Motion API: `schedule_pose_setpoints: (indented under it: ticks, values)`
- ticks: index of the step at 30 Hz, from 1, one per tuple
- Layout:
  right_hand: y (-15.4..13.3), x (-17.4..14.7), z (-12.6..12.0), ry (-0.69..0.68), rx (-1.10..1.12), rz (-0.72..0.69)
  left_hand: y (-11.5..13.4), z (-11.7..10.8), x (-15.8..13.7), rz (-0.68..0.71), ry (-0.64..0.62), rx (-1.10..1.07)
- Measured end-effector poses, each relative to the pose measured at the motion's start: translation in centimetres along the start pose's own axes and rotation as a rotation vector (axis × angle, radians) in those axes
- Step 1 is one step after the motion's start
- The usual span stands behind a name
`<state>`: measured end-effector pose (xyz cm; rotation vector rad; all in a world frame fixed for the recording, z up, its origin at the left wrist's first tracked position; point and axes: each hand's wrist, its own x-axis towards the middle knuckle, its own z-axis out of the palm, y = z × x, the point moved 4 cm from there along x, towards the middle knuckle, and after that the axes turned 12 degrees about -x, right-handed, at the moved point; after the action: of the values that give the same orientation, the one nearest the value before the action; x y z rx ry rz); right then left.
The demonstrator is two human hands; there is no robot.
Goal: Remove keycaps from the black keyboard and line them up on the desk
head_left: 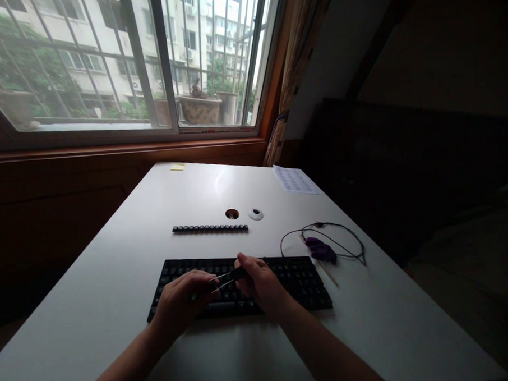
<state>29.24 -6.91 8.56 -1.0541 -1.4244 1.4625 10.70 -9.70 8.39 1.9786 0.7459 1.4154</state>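
Note:
A black keyboard point(284, 310) lies on the white table, under both my hands. My right hand point(260, 280) is closed around the dark handle of a wire keycap puller point(224, 276). The puller's two thin wires point left toward my left hand point(185, 294). The fingers of that hand are bent together at the wire ends, over the keyboard's left half. Something small and dark shows beneath them, but I cannot make out what it is. Behind the keyboard stands a straight row of black keycaps point(210, 229).
A black cable point(361, 242) loops at the right, beside a purple cloth-like item point(321, 250) and a thin stick point(328, 274). Farther back are a cable hole point(232, 214), its round cover point(255, 214), a printed sheet point(298, 180) and yellow notes point(177, 167).

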Motion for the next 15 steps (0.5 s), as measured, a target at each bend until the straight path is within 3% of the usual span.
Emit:
schedule_pose_setpoints:
  ticks: [8, 15]
  values:
    - [0.1, 0.0, 0.3, -0.023, 0.055, 0.016, -0.2, -0.2, 0.0, 0.011, 0.034, -0.159]
    - [0.4, 0.0, -1.3, 0.157, -0.069, -0.063, -0.6, -1.2, -0.1, -0.164, 0.128, -0.187]
